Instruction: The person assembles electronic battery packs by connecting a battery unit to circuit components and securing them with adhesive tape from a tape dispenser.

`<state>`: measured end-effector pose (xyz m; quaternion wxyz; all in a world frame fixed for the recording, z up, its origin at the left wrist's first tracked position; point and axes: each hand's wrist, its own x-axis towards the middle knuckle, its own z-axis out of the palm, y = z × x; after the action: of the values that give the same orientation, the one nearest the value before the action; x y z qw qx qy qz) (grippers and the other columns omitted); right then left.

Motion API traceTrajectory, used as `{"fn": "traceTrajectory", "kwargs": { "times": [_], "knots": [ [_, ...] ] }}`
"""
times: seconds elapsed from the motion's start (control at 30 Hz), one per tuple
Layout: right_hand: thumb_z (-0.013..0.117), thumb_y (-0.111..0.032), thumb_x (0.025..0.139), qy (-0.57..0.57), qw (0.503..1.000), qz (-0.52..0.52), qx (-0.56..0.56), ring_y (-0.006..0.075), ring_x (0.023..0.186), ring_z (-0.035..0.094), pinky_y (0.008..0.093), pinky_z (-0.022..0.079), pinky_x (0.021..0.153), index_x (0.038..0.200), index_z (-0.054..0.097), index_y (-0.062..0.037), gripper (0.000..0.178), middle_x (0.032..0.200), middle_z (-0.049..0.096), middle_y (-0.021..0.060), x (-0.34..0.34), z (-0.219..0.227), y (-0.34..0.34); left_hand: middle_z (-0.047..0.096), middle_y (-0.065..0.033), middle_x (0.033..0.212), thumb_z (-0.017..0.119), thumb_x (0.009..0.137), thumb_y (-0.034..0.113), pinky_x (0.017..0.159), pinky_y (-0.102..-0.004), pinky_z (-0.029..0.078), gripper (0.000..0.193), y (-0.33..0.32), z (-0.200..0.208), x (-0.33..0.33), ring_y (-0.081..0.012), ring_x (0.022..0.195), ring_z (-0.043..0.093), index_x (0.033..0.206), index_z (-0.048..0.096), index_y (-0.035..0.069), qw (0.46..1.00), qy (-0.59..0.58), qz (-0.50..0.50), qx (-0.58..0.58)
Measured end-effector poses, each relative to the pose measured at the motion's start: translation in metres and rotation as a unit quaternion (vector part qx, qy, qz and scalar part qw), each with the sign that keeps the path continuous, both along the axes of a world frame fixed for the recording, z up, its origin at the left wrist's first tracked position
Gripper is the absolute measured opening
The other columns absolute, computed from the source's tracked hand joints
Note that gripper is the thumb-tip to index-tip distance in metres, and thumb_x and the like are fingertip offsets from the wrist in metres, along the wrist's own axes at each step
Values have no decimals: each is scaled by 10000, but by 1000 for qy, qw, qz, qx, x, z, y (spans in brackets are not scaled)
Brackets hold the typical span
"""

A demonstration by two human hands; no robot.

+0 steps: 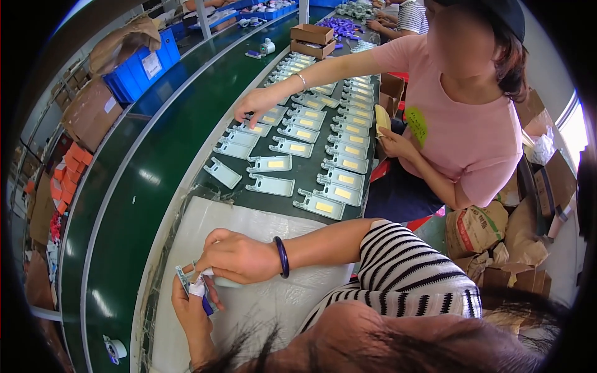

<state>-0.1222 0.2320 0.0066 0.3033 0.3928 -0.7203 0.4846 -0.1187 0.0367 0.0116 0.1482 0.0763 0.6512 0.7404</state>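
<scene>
My left hand (191, 314) is closed round a small pale-grey plastic piece (185, 278), held over the near left part of the work surface. A purple part (207, 304) shows beside its fingers, along with a bit of white wrap (197, 288) that looks like a fingertip cover. From the right, my right hand (239, 258) reaches in with fingers pinched together at the top of the same piece. What those fingertips grip is partly hidden. A dark bangle (282, 257) circles my right wrist. Both hands are above a white padded sheet (267, 304).
Rows of pale plastic covers (273, 163), many with cream pads, lie beyond the sheet. A co-worker's hand (258, 102) touches one; the other holds a yellowish stack (382, 121). A green conveyor (134, 186) curves along the left, carrying a small white part (114, 349). Cardboard trays (311, 41) stand farther off.
</scene>
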Motion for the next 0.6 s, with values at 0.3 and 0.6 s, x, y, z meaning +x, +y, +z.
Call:
{"fn": "traceTrajectory", "kwargs": {
  "times": [0.3, 0.6],
  "knots": [
    [616, -10, 758, 5, 1000, -8, 12, 251, 860, 573, 370, 410, 857, 994, 604, -93, 250, 877, 587, 64, 2, -1, 0, 586, -118, 843, 512, 856, 156, 388, -292, 476, 425, -2, -2, 4, -154, 559, 552, 1257, 442, 34, 999, 27, 0, 30],
    [608, 76, 731, -3, 999, -17, 46, 274, 911, 613, 407, 448, 879, 1011, 609, -77, 319, 987, 662, 66, -5, -4, 7, 563, -63, 735, 558, 842, 194, 505, -262, 462, 445, 14, 11, 5, -120, 572, 535, 1233, 444, 13, 1000, 31, 0, 7]
  ]
}}
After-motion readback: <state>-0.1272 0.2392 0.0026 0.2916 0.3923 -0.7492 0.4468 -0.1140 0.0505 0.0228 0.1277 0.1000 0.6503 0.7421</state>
